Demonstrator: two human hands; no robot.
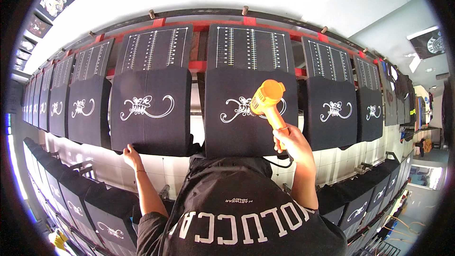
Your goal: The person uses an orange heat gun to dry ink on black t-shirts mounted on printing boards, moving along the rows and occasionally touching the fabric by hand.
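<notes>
My right hand point(297, 146) is wrapped round the handle of an orange heat gun point(269, 98). The gun is held over a black T-shirt point(237, 137) stretched on a board straight ahead, and it covers part of the white curling line print there. A dark cord hangs below the handle. To the left, a second black T-shirt point(149, 135) on its own board shows a similar print in full. My left hand point(132, 157) is at that shirt's lower edge, with its fingers closed on the fabric near the left corner.
Printing boards with white ruled scales, such as the one above the middle shirt point(249, 47), line a red and black metal rack point(199, 65). More printed black shirts point(88, 118) continue both ways. Another row of shirts point(111, 220) stands behind me. Yellow cords point(403, 227) lie at the lower right.
</notes>
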